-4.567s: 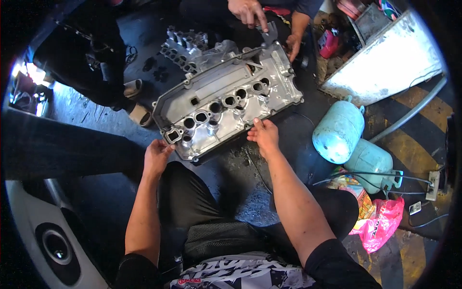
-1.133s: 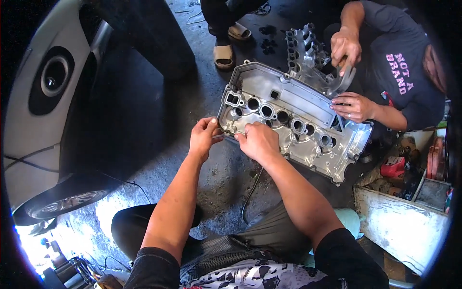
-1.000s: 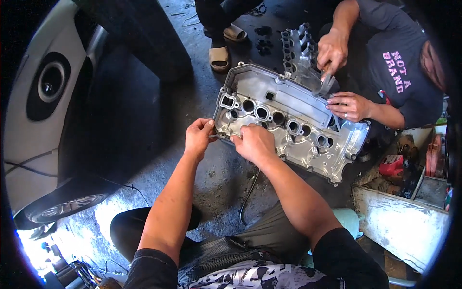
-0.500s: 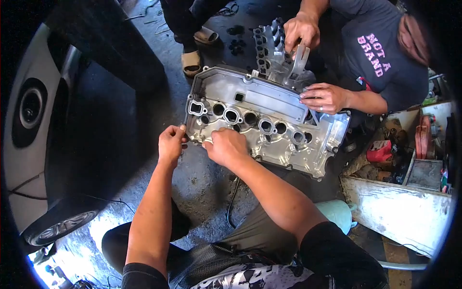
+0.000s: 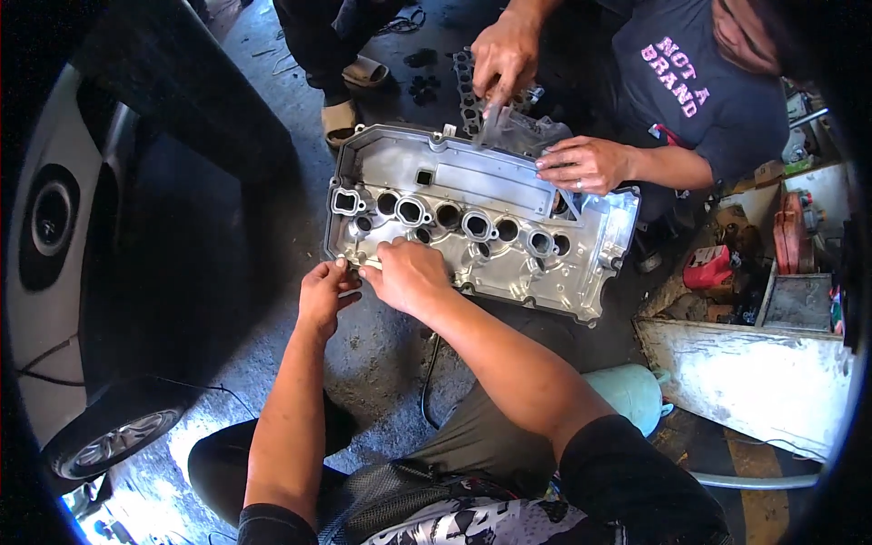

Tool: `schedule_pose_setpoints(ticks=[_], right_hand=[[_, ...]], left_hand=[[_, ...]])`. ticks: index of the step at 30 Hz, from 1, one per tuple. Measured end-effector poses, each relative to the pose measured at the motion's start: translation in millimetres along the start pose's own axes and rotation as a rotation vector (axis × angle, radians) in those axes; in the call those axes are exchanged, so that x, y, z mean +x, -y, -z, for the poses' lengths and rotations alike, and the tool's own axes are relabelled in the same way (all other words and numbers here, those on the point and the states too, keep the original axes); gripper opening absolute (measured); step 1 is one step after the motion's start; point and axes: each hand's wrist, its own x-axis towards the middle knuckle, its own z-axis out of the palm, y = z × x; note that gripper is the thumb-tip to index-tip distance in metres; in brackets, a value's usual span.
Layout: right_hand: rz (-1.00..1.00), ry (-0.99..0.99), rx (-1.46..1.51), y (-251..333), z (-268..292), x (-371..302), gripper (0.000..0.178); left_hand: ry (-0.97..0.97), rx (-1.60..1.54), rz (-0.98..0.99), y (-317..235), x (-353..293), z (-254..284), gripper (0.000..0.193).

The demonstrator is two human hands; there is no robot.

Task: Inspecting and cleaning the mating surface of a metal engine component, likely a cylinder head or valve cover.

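Observation:
A silver aluminium engine valve cover lies inside-up on the dark concrete floor, showing a row of round holes. My left hand pinches at the cover's near left corner edge. My right hand rests on the near rim beside it, fingers curled down on the edge. What lies under my fingertips is hidden. Across the cover, another person's two hands are on it: one lies flat on its far side, the other holds a scraper-like tool against the far rim.
A white car with its wheel fills the left. A grey manifold part lies behind the cover. A sandalled foot stands at the far left. A dirty white tray and pale green canister sit at right.
The view has swung round, so the cover has moved from upper left to centre. My hands have moved along its near rim to the left corner. The other person's hands stayed on the far side.

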Motion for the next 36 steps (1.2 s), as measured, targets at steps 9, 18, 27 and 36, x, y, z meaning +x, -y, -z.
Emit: schedule_pose_setpoints(ticks=[9, 18, 27, 36], right_hand=[[0.382, 0.069, 0.144, 32.5, 21.0, -76.7, 0.026], [0.275, 0.83, -0.095, 29.6, -34.1, -111.8, 0.03], [0.235, -0.269, 0.032, 15.4, 1.6, -59.8, 0.022], [-0.044, -0.169, 0.004, -22.8, -3.6, -42.6, 0.009]], left_hand=[[0.074, -0.043, -0.045, 14.5, 8.3, 10.4, 0.032], [0.126, 0.046, -0.137, 19.4, 10.1, -2.8, 0.036], [0.081, 0.107, -0.203, 30.1, 16.9, 5.8, 0.039], [0.073, 0.125, -0.186, 29.0, 18.1, 5.8, 0.04]])
